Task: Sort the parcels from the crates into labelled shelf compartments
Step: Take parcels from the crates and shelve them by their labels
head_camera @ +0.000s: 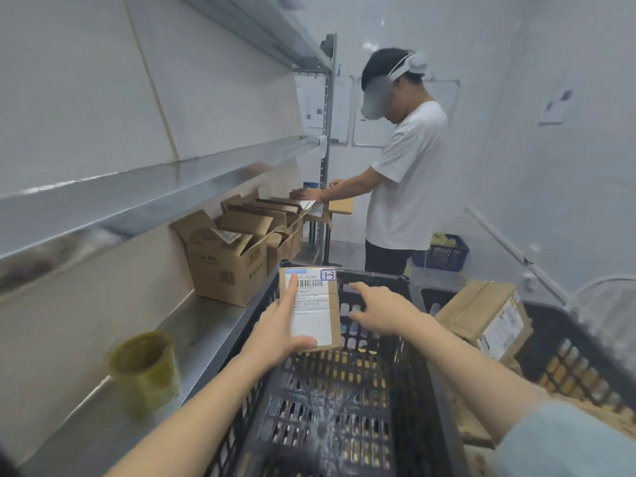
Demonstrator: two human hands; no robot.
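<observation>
- Black crate, nearest: perforated plastic walls, inside apparently bare apart from the held parcel above it; stands against the edge of the steel shelf.
- Roll of yellowish tape upright on that shelf, left of the crate, well clear of the hands.
- Left hand: fingers pinching the small parcel, thumb across the lower edge of the label, index finger laid up the left side of the face. Parcel held above the crate, label up, handwritten "13" at its top right corner.
- Handling, judged: flat cardboard, stiff, probably light enough for one hand; paper label smooth, so grip better placed on the bare cardboard edges than on the label.
- Right hand: fingers spread and empty, hovering over the crate just right of the parcel, not touching it.
- Second crate to the right, with a larger parcel lying tilted on it.
- Open cardboard boxes farther along the shelf.
- Another person beyond, hands on the far boxes.
</observation>
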